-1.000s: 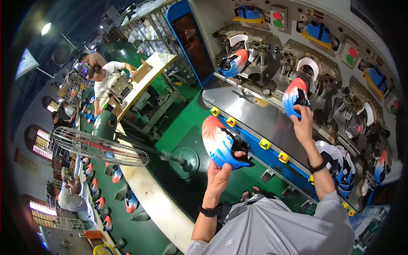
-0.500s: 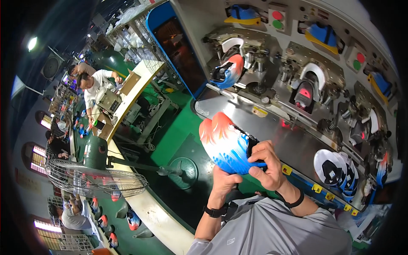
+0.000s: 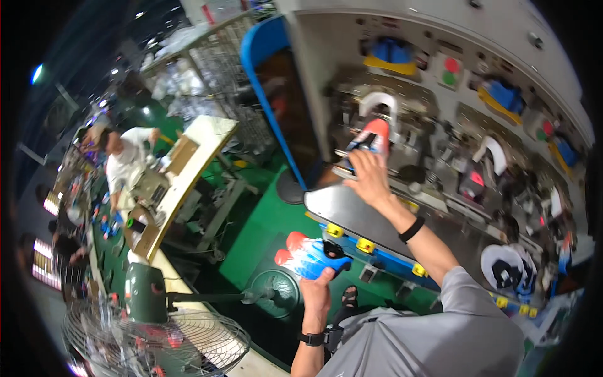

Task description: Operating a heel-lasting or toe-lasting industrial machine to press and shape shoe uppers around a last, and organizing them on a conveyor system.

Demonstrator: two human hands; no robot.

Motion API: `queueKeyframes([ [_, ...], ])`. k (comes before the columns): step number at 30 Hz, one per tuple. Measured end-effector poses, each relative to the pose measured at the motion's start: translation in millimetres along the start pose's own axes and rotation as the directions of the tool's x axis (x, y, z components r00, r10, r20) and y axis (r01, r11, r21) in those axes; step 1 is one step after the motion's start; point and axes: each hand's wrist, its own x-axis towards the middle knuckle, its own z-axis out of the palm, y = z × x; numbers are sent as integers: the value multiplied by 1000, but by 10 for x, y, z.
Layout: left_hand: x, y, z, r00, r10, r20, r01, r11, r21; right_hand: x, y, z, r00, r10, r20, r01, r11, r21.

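My left hand [image 3: 316, 292] is closed round the heel end of a pair of shoe uppers [image 3: 309, 256], red at the toes, fading through white to blue, with dark openings. They hang low over the green floor, side by side. My right arm stretches out to the leftmost station of the machine [image 3: 440, 135]. There my right hand [image 3: 369, 179] closes round the heel end of another red, white and blue shoe upper [image 3: 378, 133]. Its toe points away, under a white curved pad [image 3: 379, 103]. The fingertips are partly blurred and overlap the upper.
Another station with a white curved pad [image 3: 493, 154] stands to the right. White and black shoe parts [image 3: 502, 265] lie at the machine's right front. A caged fan [image 3: 157, 339] stands at lower left. Co-workers [image 3: 129, 157] work behind a pale table [image 3: 210, 135].
My right hand has let go of the pair and reached forward to the upper on the machine. My left hand has lowered the pair leftward. The view has turned.
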Motion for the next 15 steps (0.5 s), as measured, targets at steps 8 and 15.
queueKeyframes([
  [8, 70, -263, -110, 997, -56, 50, 59, 996, -65, -489, 237, -458, 977, 201, 76, -204, 978, 38],
  [15, -233, -358, 214, 993, 19, 113, 1, 986, -169, -1187, -662, -1823, 895, 325, 306, -441, 540, 717],
])
